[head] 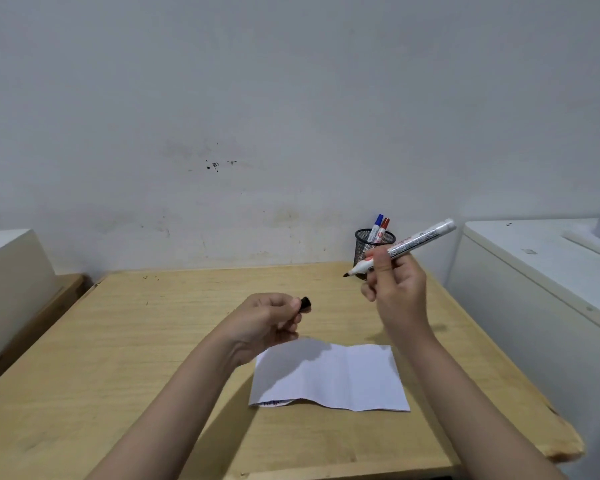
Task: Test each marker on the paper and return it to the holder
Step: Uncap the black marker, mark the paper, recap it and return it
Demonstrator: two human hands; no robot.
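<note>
My right hand (394, 285) grips an uncapped white marker (420, 240) with a black tip pointing left, held in the air above the table. My left hand (267, 320) pinches the marker's black cap (305, 304) between its fingertips. A creased white sheet of paper (333, 375) lies flat on the table below both hands, with a few marks at its near left edge. A black mesh holder (369, 245) stands at the table's far right corner, partly hidden behind my right hand. A blue-capped marker (376, 225) and a red-capped marker (382, 228) stand in it.
The wooden table (153, 341) reaches to a white wall. A white cabinet (534, 271) stands close on the right, and a pale box (7, 265) sits on a lower wooden surface on the left.
</note>
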